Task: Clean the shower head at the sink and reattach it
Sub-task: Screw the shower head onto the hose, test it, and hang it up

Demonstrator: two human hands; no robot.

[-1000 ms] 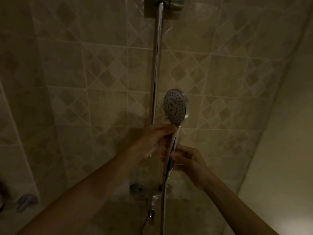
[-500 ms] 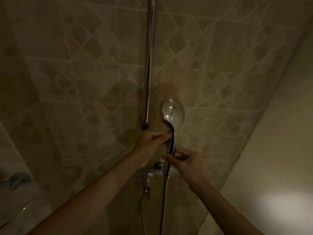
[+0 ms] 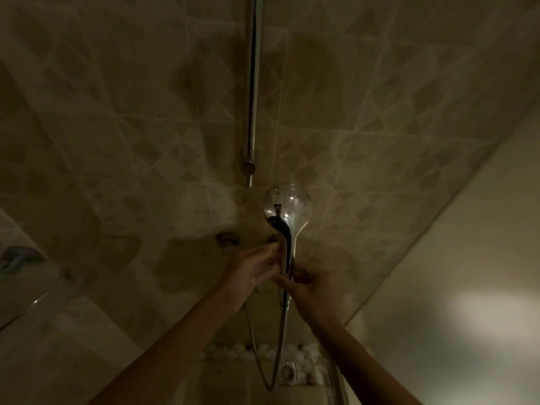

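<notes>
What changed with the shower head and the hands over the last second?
The shower head was turned: a second ago its nozzle face showed, now its shiny back does. It also sits lower against the rail. Left hand and right hand stayed gripping its handle, left above right; the hose still hangs below.

The shower head [image 3: 287, 209] stands upright before the tiled wall [image 3: 117, 127], just right of the rail [image 3: 253, 83]. My left hand [image 3: 251, 273] is on its handle from the left, my right hand [image 3: 309, 290] lower on the right. The hose [image 3: 277, 346] hangs below, the floor drain [image 3: 287, 373] far under it.
</notes>
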